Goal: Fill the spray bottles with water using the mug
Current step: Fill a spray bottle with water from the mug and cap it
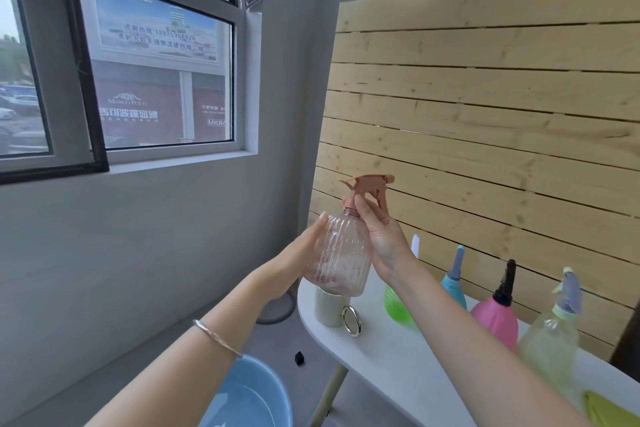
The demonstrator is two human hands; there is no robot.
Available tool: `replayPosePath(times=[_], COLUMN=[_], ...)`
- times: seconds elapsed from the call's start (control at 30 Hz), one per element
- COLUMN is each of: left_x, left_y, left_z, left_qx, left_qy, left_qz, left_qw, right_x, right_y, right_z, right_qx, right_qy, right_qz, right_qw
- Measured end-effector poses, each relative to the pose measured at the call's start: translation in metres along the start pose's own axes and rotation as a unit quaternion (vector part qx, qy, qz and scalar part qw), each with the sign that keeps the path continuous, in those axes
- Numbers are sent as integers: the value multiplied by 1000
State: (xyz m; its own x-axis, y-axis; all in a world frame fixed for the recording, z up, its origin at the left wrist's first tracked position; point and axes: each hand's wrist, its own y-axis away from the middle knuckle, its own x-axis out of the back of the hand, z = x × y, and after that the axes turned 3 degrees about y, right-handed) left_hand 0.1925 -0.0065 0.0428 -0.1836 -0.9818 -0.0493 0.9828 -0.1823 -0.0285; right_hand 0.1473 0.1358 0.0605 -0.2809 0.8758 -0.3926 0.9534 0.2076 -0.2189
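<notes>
My left hand (304,253) curls round the pink spray bottle (341,253) body; my right hand (381,236) pinches its neck, above the mug (327,308).

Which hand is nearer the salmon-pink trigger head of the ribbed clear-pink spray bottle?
Right. The right hand grips the neck just under the salmon-pink trigger head; the left hand holds the ribbed clear-pink spray bottle lower, at its body.

- One view only: a wide-angle camera on the person's head, looking forward and slightly down along both forearms.
- Nearest, mid-frame: the left hand (301,253) and right hand (384,239) holding a clear pink ribbed plastic spray bottle (337,253).
- Beyond: a white oval table (398,357) below, a pale slatted wooden panel (485,97) on the right, and a grey-framed window (156,62) at upper left.
</notes>
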Motion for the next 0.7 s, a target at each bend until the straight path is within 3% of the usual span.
replayPosePath(times=[0.2,0.33,0.43,0.7], left_x=[-2,8,14,21], left_y=[-2,-1,0,-12], left_z=[-5,-11,-16,-54], left_qx=[-81,4,63,83], left_qy=[-83,56,178,-85], left_qz=[105,-13,-65,-36], left_qw=[988,998,980,992], right_x=[-7,-3,-1,18], right_y=[0,-1,-3,-20], right_z=[-3,-7,-10,-64], right_qx=[21,-20,-17,104], right_qy=[44,27,-25,62], right_qz=[-5,-61,-92,-4], right_qw=[999,998,995,993])
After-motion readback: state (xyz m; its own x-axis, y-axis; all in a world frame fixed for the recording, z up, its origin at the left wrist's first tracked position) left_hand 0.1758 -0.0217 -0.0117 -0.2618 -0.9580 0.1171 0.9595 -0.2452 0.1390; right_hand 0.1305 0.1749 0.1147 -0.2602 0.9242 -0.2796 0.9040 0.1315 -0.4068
